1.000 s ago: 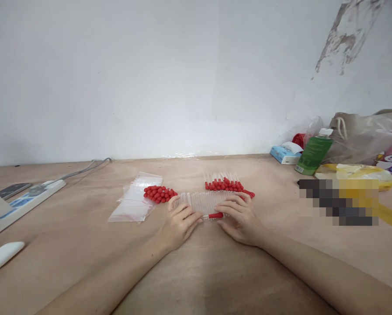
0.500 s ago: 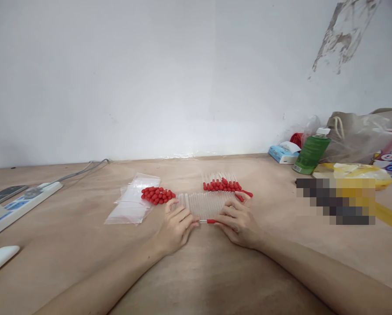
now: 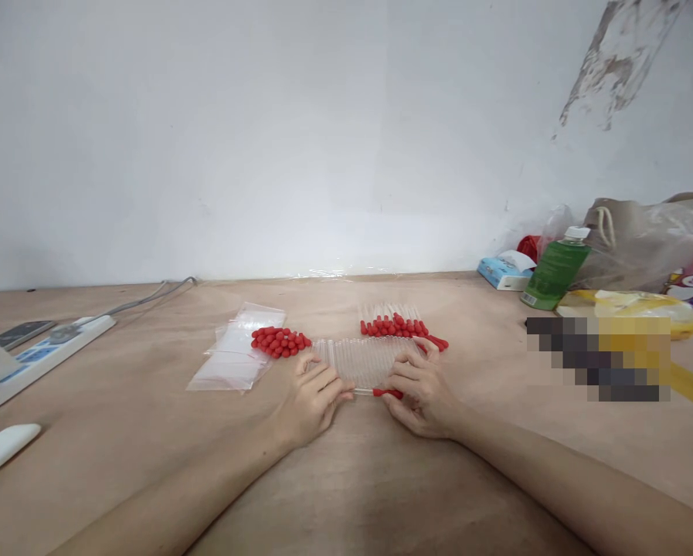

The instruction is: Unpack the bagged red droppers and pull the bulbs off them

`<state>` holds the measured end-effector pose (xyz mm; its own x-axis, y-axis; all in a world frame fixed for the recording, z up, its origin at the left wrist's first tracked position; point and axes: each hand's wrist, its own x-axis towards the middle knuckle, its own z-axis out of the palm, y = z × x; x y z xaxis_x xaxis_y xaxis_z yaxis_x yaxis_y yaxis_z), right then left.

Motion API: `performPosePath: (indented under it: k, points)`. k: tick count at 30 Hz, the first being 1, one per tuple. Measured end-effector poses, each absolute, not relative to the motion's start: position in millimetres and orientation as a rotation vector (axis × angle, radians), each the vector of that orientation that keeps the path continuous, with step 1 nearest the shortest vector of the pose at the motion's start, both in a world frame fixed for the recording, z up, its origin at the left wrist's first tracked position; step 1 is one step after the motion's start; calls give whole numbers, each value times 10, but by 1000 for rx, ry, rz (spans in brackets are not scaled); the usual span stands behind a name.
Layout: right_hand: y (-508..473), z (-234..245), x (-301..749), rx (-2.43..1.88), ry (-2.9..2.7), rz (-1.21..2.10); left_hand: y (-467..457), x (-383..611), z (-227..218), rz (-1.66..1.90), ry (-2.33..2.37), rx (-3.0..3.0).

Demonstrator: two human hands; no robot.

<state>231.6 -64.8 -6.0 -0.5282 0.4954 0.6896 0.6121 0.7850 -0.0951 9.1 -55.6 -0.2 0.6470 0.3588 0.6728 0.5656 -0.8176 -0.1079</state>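
My left hand (image 3: 317, 394) is closed, its thumb and fingertips pinching one end of a clear dropper tube (image 3: 362, 392). On the tube's other end sits a red rubber bulb (image 3: 388, 393), held at its right by the thumb and fingers of my right hand (image 3: 424, 394). Just beyond both hands lies a row of clear tubes (image 3: 363, 361) side by side; my fingers rest at its two ends. Behind that row are several droppers with red bulbs (image 3: 395, 326) fitted. A pile of loose red bulbs (image 3: 280, 342) is beyond my left hand.
Clear plastic bags (image 3: 236, 351) lie left of the bulb pile. At the left are a power strip (image 3: 50, 359), a phone (image 3: 18, 334) and a white object (image 3: 7, 450). Toward the right stand a tissue pack (image 3: 502, 272), a green bottle (image 3: 556, 270) and a yellow bag (image 3: 641, 309).
My right thumb and fingers have shifted back to the right along the red bulb, so more of it shows. The left hand stays nearly still, and the view has moved slightly.
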Motion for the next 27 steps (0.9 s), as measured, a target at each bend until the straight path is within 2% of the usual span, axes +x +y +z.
performPosePath:
  k: [4,9,15,21,27]
  points:
    - [-640,-58,2341,-818,-2209,-204,-546,68,-29,-967,-691,-2574]
    - [-568,-82,2482,-912,-2045,-158,-488,-30,-86,-1182,-965,-2569]
    - [-331,-95,2628,-927,-1730,28,-373,-25,-54,-1244,-1032,-2433]
    - [48,-138,3012,-1205,-1363,170,-380,58,100,-1207,-1078,-2372]
    - [194,-241,3300,-1466,-1324,292,-298,88,-44,-1195,-883,-2530]
